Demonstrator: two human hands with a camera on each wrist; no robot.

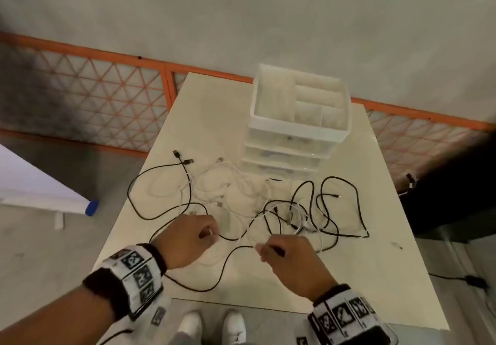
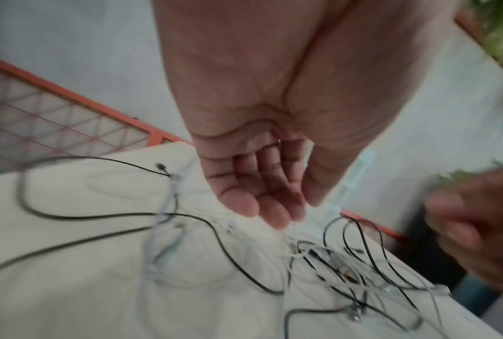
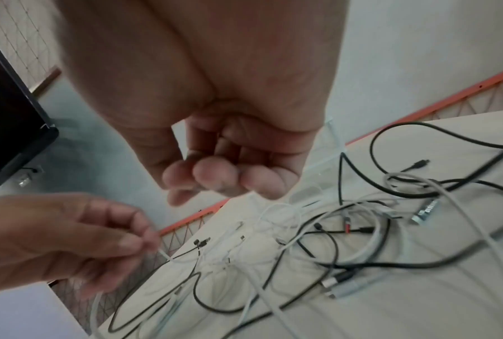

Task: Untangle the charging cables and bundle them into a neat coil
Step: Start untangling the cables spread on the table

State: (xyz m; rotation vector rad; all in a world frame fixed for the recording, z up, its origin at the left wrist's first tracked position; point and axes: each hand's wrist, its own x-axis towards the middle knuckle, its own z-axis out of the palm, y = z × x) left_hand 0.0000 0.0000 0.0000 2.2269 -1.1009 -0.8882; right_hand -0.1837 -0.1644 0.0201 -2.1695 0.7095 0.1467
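Note:
Several black and white charging cables [image 1: 233, 189] lie tangled across the middle of the cream table [image 1: 375, 277]. My left hand [image 1: 212, 233] hovers over the near left of the tangle, and the right wrist view shows its thumb and forefinger [image 3: 148, 245] pinching a thin white cable [image 3: 169, 259]. To its right, my right hand [image 1: 261, 250] has curled fingers [image 3: 212, 176] pinching another stretch of white cable [image 1: 252, 234]. A black cable [image 1: 209, 289] loops toward the table's front edge between my wrists. The left wrist view is blurred.
A white plastic drawer organiser [image 1: 295, 130] with an open divided top stands at the back of the table. An orange lattice fence [image 1: 107, 89] runs behind. A dark piece of furniture [image 1: 456, 197] sits to the right, and a white board [image 1: 32, 183] to the left.

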